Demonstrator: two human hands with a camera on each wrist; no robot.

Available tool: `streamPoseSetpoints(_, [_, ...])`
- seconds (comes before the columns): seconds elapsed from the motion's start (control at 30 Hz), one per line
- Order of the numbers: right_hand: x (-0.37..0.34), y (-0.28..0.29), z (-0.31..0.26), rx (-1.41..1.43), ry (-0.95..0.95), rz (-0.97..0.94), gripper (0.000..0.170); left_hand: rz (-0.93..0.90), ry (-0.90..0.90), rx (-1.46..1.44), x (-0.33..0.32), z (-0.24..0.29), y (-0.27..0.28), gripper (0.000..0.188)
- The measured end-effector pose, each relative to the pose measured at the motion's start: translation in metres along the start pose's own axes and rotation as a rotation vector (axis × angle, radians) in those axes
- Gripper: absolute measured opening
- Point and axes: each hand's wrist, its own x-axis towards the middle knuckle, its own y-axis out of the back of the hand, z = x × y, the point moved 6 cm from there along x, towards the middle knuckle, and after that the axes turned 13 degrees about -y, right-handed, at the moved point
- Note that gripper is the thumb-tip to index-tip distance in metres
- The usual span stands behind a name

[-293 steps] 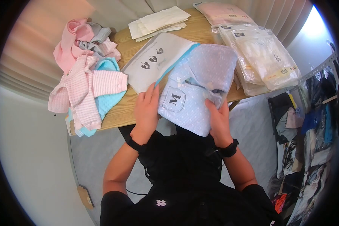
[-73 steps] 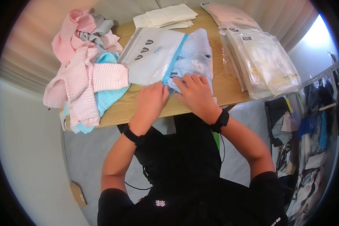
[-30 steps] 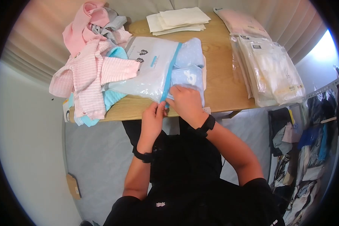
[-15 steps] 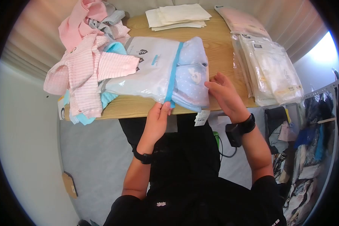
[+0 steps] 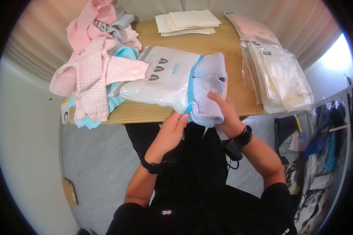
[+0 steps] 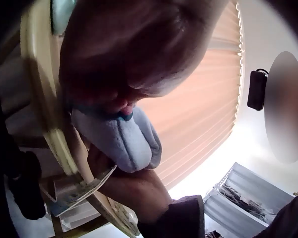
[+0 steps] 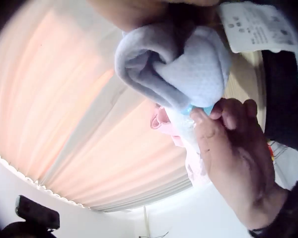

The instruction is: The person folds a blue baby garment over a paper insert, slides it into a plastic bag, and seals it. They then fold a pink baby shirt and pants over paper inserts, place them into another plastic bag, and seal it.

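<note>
As left fingers [image 5: 184, 118] pinch the bag [image 5: 168, 78], right fingers [image 5: 215, 97] closed on the folded garment [image 5: 204, 105]

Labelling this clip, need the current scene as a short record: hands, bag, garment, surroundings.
left hand: pinches near corner of bag, at blue edge
right hand: grips garment, thumb on top
bag: printed plastic, on table
garment: light blue, folded, sticking out past the bag's blue edge
left side: heaped clothes, pink striped piece on top
far side: stacked white sheets
right side: clear packages, overlapping
</note>
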Motion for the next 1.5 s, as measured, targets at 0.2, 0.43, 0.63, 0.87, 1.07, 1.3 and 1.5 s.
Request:
streamPoseSetpoints(0.2, [-0.012,-0.008,0.003,0.055,0.117,0.087,0.038,-0.213,0.028,0.155,0.002,0.001,-0.006,0.034])
streamPoseSetpoints(0.43, [-0.02,-0.007,-0.007,-0.075,0.059,0.015,0.028,-0.642,0.033,0.277,0.009,0.009,-0.021,0.044])
streamPoseSetpoints(0.63, [-0.05,-0.012,-0.092,-0.485,0.646,0.216,0.022,-0.603,0.128,0.119,0.031,0.04,0.01,0.031])
streamPoseSetpoints(0.87, [-0.086,-0.022,-0.139,-1.161,1.343,0.483,0.039,-0.074,-0.16,-0.863,0.057,0.098,0.077,0.074])
streamPoseSetpoints(1.07, [-0.043,-0.018,-0.093,-1.796,1.3,0.329,0.058,0.19,0.137,-0.251,0.043,0.022,0.068,0.07])
streamPoseSetpoints(1.3, [-0.081,0.021,-0.041,-1.163,0.988,0.513,0.058,0.165,0.026,0.742,0.022,0.019,0.072,0.029])
streamPoseSetpoints(1.5, [-0.07,0.005,0.032,-0.042,-0.061,-0.023,0.052,0.012,-0.404,0.9,0.039,0.035,0.033,0.034])
